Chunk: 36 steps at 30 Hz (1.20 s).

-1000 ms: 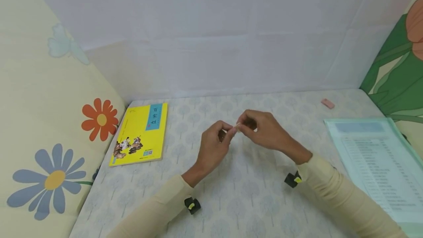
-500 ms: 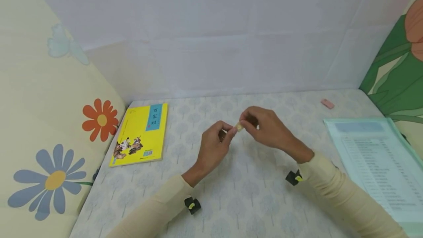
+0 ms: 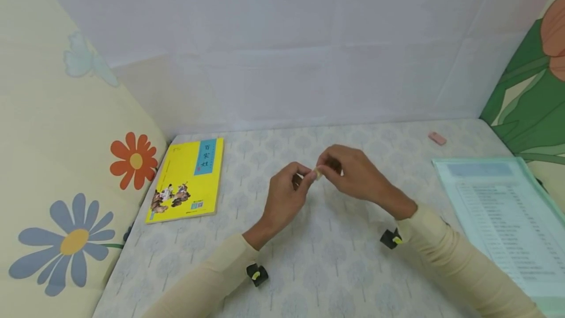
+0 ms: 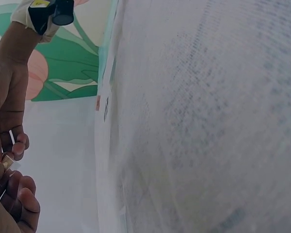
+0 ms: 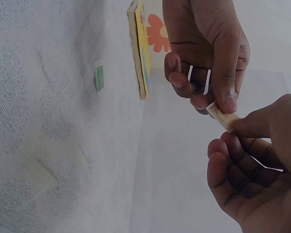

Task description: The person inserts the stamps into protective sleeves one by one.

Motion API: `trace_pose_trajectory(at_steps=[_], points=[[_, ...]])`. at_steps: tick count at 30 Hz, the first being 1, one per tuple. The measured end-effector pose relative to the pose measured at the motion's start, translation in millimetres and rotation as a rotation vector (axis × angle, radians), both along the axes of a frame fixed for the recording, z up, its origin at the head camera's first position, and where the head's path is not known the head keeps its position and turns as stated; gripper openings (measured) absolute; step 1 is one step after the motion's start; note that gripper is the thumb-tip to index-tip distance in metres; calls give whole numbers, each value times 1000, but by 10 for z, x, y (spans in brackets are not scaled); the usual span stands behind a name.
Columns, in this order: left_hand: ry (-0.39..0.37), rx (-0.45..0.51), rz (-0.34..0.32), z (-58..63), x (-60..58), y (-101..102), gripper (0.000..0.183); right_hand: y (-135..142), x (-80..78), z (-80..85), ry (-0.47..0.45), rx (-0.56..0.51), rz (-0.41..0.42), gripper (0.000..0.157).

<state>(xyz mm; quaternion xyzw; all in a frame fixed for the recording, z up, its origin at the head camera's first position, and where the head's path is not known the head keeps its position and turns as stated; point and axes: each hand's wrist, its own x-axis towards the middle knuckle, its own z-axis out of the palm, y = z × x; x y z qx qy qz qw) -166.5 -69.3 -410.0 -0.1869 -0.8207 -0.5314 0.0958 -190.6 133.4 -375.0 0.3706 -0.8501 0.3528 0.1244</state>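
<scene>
A small tan strip with clear film along its edges [image 5: 224,117] is held between the two hands above the table. My left hand [image 3: 284,198] pinches one end of it between thumb and forefinger. From the other side, the thumb and forefinger of my right hand [image 3: 358,174] pinch the opposite end. Fingertips nearly meet and cover most of the strip in the head view. In the right wrist view, the other fingers of the right hand [image 5: 276,160] curl loosely below it.
A yellow book [image 3: 187,180] lies at the left of the patterned tablecloth [image 3: 304,269]. At the back right is a small pink block [image 3: 437,138], with a pale green folder of printed paper [image 3: 503,220] nearer. A green-and-white rectangle [image 5: 99,77] shows in the right wrist view.
The right hand rises slightly away from the left, baring more of the tan strip, then comes back down and left toward it. The left hand stays nearly still.
</scene>
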Motion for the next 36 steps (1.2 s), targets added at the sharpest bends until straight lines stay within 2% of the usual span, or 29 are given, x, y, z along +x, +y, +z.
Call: trace_pose_trajectory(at_steps=[8, 21, 36], points=[[9, -14, 6, 18, 10, -11, 12, 31, -13, 7, -33, 9, -45, 4], [19, -32, 9, 36, 5, -12, 11, 0, 24, -2, -50, 44, -52, 4], [35, -32, -29, 13, -19, -21, 12, 9, 24, -3, -94, 45, -11, 5]])
